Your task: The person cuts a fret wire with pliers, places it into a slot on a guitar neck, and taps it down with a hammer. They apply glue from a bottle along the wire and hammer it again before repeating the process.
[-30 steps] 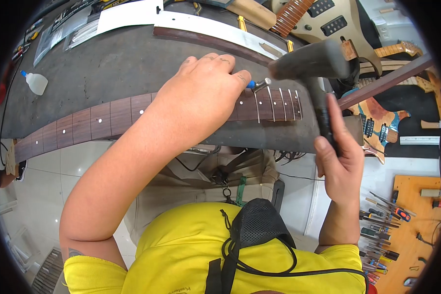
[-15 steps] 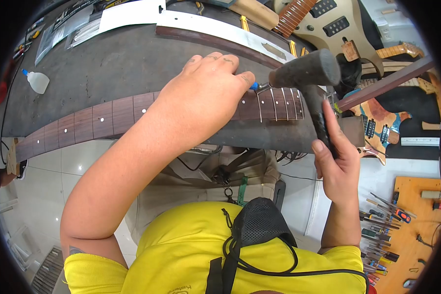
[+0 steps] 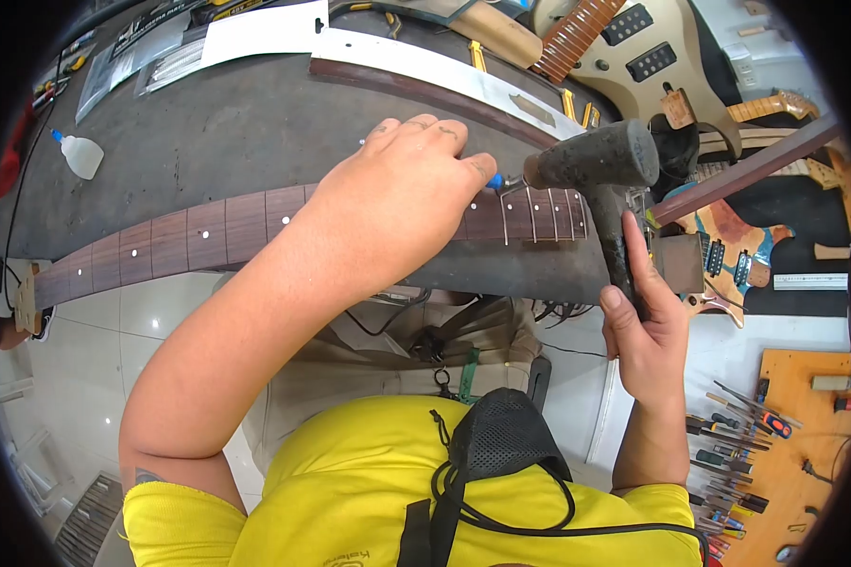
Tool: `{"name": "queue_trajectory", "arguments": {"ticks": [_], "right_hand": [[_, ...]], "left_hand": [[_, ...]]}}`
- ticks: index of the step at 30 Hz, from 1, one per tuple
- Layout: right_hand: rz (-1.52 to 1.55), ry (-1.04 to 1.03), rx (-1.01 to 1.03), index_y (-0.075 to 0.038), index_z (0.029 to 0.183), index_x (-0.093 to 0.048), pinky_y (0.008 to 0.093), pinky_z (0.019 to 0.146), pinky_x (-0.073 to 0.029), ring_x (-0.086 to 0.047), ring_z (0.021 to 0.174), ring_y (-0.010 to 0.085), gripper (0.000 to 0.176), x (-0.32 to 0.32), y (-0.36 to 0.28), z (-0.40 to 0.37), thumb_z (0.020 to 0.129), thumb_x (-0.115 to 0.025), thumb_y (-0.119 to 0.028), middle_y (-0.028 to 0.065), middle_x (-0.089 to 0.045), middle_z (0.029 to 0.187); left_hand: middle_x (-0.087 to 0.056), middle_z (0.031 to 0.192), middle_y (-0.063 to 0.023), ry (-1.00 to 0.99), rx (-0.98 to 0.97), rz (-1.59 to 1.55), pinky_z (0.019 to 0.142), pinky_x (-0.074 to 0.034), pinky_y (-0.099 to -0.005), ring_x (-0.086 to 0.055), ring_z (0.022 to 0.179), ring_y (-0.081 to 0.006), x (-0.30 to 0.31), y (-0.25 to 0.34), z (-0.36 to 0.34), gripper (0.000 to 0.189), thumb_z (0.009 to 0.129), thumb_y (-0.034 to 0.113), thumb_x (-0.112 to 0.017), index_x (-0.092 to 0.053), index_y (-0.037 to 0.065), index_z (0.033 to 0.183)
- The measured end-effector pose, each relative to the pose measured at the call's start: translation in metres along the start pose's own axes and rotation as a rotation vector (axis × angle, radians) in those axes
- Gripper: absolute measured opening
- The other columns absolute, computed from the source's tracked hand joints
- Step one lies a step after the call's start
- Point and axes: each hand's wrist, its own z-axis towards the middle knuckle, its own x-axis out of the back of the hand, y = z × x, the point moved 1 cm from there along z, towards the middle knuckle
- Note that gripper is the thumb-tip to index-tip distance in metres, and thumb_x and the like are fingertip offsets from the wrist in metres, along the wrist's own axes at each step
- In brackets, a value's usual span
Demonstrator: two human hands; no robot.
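My right hand (image 3: pixel 648 331) is wrapped round the handle of a black mallet (image 3: pixel 600 156), index finger stretched along it. The mallet head overlaps the right end of a dark wooden guitar fretboard (image 3: pixel 175 236), where several metal frets (image 3: pixel 533 215) lie across the wood. My left hand (image 3: pixel 411 180) is closed above the middle of the fretboard, holding a slim tool with a blue end (image 3: pixel 495 180) and a metal tip near the leftmost visible fret. Most of that tool is hidden under my fingers, so I cannot tell its kind. White dots mark the fretboard's bare part.
Along the back of the dark workbench (image 3: pixel 227 137) lies a long white template (image 3: pixel 416 64) on a dark wooden strip. A small bottle with a blue cap (image 3: pixel 83 157) stands at the left. Guitar bodies (image 3: pixel 671 38) and a tool board (image 3: pixel 804 416) are at the right.
The mallet head has dropped slightly toward the fretboard, with my right hand a little lower. My left hand keeps its place by the frets; the whole view has shifted slightly.
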Motion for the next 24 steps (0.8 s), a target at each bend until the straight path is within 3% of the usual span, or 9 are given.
{"name": "queue_trajectory", "arguments": {"ticks": [2,5,10,14,18,21,24], "right_hand": [[0.021,-0.019,-0.03,-0.005,0.164,-0.036,0.0203,0.048,-0.034,-0.039,0.051,0.002,0.065,0.003,-0.001,-0.003,0.104,-0.062,-0.008,-0.006,-0.05,0.07],[0.08,0.118,0.035,-0.005,0.164,-0.036,0.0203,0.049,-0.034,-0.04,0.053,0.0019,0.065,-0.005,-0.003,-0.005,0.104,-0.061,-0.007,-0.0063,-0.05,0.071],[-0.058,-0.029,0.001,-0.005,0.164,-0.036,0.0202,0.049,-0.035,-0.041,0.054,0.0018,0.065,0.004,-0.001,-0.008,0.103,-0.059,-0.003,-0.0064,-0.052,0.074],[0.054,0.125,0.03,-0.004,0.163,-0.037,0.0199,0.049,-0.035,-0.041,0.054,0.002,0.064,-0.009,-0.003,-0.014,0.103,-0.059,-0.003,-0.007,-0.051,0.071],[-0.213,-0.09,0.077,-0.003,0.164,-0.035,0.0206,0.049,-0.037,-0.042,0.053,0.0027,0.065,0.008,0.009,-0.01,0.103,-0.059,-0.005,-0.0026,-0.056,0.079],[0.039,0.186,0.066,-0.003,0.164,-0.034,0.0208,0.048,-0.036,-0.042,0.052,0.0029,0.065,-0.007,-0.002,-0.021,0.104,-0.059,-0.007,-0.0047,-0.052,0.069],[0.041,0.18,0.06,-0.003,0.164,-0.034,0.0206,0.048,-0.036,-0.042,0.052,0.003,0.065,-0.004,0.002,-0.026,0.104,-0.059,-0.007,-0.0034,-0.054,0.072]], "left_hand": [[-0.064,0.106,-0.0146,-0.02,0.005,-0.028,0.099,-0.048,-0.0441,-0.061,0.114,-0.0338,0.0,0.0,-0.001,0.038,0.088,0.003,-0.058,-0.071,0.005,0.124],[-0.063,0.105,-0.0144,-0.004,-0.005,-0.025,0.099,-0.048,-0.044,-0.061,0.112,-0.034,-0.001,-0.001,-0.001,0.038,0.088,0.002,-0.058,-0.072,0.005,0.123],[-0.063,0.104,-0.0138,0.005,-0.015,-0.038,0.098,-0.048,-0.0442,-0.061,0.111,-0.0336,0.001,-0.001,-0.001,0.038,0.088,0.002,-0.058,-0.072,0.005,0.123],[-0.063,0.104,-0.0132,0.005,-0.013,-0.031,0.097,-0.047,-0.0438,-0.061,0.111,-0.0327,-0.001,0.0,-0.003,0.038,0.088,0.001,-0.059,-0.072,0.006,0.123],[-0.063,0.104,-0.0129,-0.025,-0.009,-0.023,0.097,-0.047,-0.0434,-0.061,0.111,-0.0322,0.002,0.0,-0.003,0.038,0.088,0.001,-0.058,-0.073,0.007,0.123],[-0.063,0.104,-0.0127,-0.016,-0.026,-0.021,0.096,-0.047,-0.043,-0.061,0.111,-0.0318,0.0,0.001,-0.007,0.039,0.088,0.0,-0.058,-0.073,0.007,0.123],[-0.063,0.104,-0.0125,-0.009,-0.03,-0.044,0.096,-0.047,-0.0426,-0.061,0.112,-0.0317,0.002,0.002,-0.003,0.039,0.087,0.0,-0.058,-0.073,0.007,0.123]]}}
